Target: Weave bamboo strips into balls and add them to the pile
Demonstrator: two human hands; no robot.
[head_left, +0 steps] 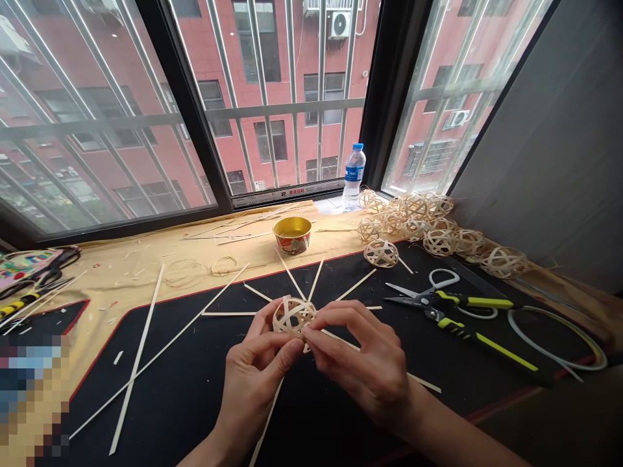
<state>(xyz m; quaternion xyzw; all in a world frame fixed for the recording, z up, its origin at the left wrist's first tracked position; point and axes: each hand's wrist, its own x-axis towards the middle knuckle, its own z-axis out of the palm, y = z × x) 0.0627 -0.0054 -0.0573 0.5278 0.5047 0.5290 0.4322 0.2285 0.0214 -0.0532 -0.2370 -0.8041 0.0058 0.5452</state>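
Observation:
A small woven bamboo ball [294,314] with long loose strips fanning out from it is held over the black mat [185,389]. My left hand [263,363] wraps around its left side, thumb pressed at the lower edge. On the other side, the fingertips of my right hand [365,357] pinch at the ball's lower right; whether they also grip a strip end is hidden. Several bamboo strips [225,314] reach outward from the ball across the mat. At the left, a loose bamboo strip [146,324] lies across another long thin strip.
Behind the mat stands a gold-lined bowl [292,237]. Finished woven balls [413,217] are heaped at the back right, near a water bottle [354,175]. Scissors [418,295] and yellow-handled pliers [487,337] lie to the right, beside a strip coil [559,311]. More scissors [46,279] lie far left.

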